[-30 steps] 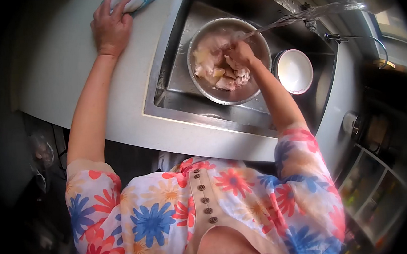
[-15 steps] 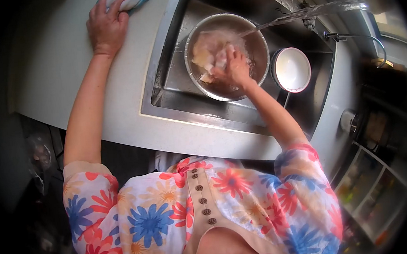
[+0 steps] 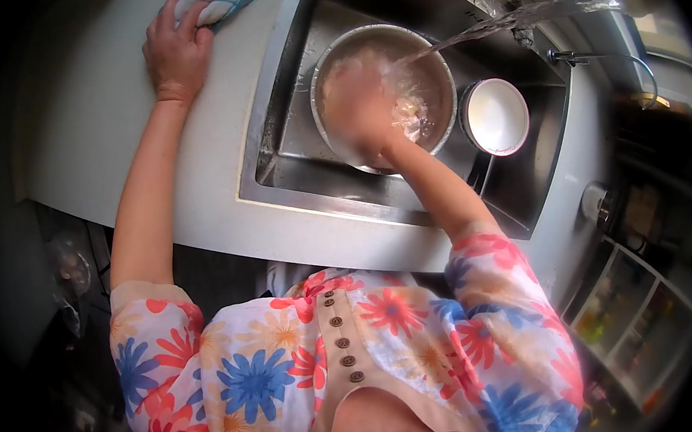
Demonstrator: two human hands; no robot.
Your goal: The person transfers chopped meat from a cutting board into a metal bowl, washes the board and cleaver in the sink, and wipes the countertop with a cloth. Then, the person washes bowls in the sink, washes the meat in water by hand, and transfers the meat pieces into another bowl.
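On the counter, my left hand [image 3: 178, 59] is closed around the edge of a white cloth [image 3: 215, 7] with blue-green trim. My right hand [image 3: 361, 106] is down inside a round metal bowl [image 3: 443, 89] and smeared by motion, so its fingers cannot be made out. Pale pink and yellowish pieces that look like raw meat [image 3: 410, 117] lie in the water beside that hand. It partly hides the bowl's contents. A stream of water [image 3: 501, 25] falls into the bowl from the upper right.
The metal bowl stands in a stainless steel sink [image 3: 296, 127]. To its right sits a white bowl [image 3: 498, 117] with a coloured rim. A thin curved metal spout [image 3: 632, 66] rises at the sink's far right. Light countertop [image 3: 223, 184] borders the sink on the left and front.
My right hand has swept left across the bowl, uncovering pale pieces on the right side. My left hand has stayed on the cloth, barely shifting.
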